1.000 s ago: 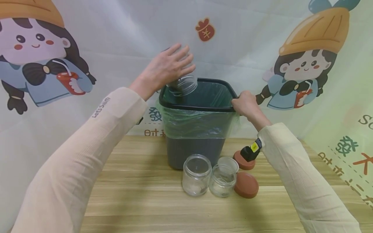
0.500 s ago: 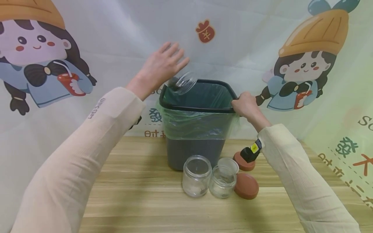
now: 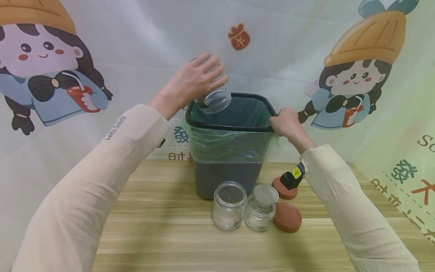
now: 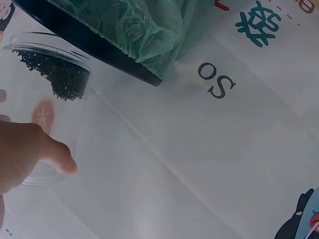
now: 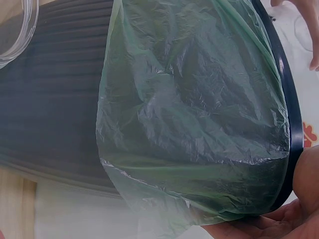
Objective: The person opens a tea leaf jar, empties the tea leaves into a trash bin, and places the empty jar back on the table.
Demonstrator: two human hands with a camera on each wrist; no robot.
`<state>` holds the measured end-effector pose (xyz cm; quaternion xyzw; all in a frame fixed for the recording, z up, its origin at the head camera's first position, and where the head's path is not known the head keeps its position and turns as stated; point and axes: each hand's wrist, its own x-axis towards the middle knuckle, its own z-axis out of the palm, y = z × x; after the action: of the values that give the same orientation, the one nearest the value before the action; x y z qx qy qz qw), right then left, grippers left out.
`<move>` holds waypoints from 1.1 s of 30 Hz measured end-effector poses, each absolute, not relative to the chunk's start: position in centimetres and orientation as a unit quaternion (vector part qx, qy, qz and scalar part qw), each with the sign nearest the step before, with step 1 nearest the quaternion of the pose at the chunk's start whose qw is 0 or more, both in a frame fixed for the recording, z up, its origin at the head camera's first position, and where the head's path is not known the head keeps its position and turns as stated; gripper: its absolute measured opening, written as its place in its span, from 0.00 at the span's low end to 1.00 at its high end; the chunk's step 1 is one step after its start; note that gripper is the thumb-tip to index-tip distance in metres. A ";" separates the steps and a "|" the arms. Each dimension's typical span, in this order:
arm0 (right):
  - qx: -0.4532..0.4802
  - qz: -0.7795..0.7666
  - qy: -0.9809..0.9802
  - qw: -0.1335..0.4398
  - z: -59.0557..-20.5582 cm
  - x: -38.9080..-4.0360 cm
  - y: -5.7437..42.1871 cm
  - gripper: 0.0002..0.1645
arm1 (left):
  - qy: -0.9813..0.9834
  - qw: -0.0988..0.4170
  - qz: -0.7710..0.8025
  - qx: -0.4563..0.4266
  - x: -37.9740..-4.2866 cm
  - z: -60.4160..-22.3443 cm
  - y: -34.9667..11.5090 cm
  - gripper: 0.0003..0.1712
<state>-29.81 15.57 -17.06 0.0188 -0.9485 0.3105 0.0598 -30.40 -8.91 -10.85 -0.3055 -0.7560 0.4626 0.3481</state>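
Observation:
My left hand (image 3: pixel 195 81) grips a clear jar (image 3: pixel 217 101) tilted mouth-down over the left side of a dark trash bin (image 3: pixel 227 175). In the left wrist view, dark dry leaf bits, like loose tea (image 4: pixel 62 74), are gathered near the jar's mouth, and the thumb lies along its side. My right hand (image 3: pixel 289 122) holds the bin's black rim at the right corner. A green plastic liner (image 3: pixel 231 145) is folded over that rim. The jar's far side is hidden behind the left hand.
Two open clear jars, a taller one (image 3: pixel 229 206) and a shorter one (image 3: pixel 259 217), stand before the bin. A clear round inner lid (image 3: pixel 266 192) leans by the shorter jar. Two reddish-brown lids (image 3: pixel 287 217) lie to the right. A printed cloth (image 3: pixel 163 22) hangs behind.
The left hand and tilted jar rose slightly and shifted left, then came back down to the right over the bin. My right hand has stayed on the rim.

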 end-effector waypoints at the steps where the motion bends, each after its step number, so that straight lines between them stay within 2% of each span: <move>1: 0.017 0.310 -0.949 0.060 -17.1 -29.8 15.6 0.16 | -0.753 0.347 0.466 -0.310 -30.4 -10.9 -8.9 0.47; 9: 0.013 0.311 -0.948 0.057 -17.1 -29.9 15.6 0.16 | -0.731 0.335 0.488 -0.338 -30.7 -11.3 -8.7 0.45; 18: 0.019 0.318 -0.946 0.058 -17.1 -29.9 15.6 0.17 | -0.727 0.329 0.501 -0.336 -30.8 -11.7 -8.4 0.45; 21: 0.020 0.317 -0.947 0.058 -17.2 -29.9 15.6 0.17 | -0.736 0.330 0.487 -0.334 -30.9 -11.8 -8.4 0.42; 30: 0.017 0.318 -0.946 0.062 -17.2 -29.9 15.5 0.16 | -0.836 0.331 0.329 -0.287 -30.5 -11.5 -8.7 0.33; 33: 0.014 0.319 -0.946 0.060 -17.2 -29.9 15.5 0.16 | -0.878 0.303 0.246 -0.277 -30.3 -11.1 -8.9 0.37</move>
<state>-29.85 15.51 -17.19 0.0138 -0.9457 0.3191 0.0603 -30.26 -8.93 -11.11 -0.2772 -0.8779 0.2464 0.3030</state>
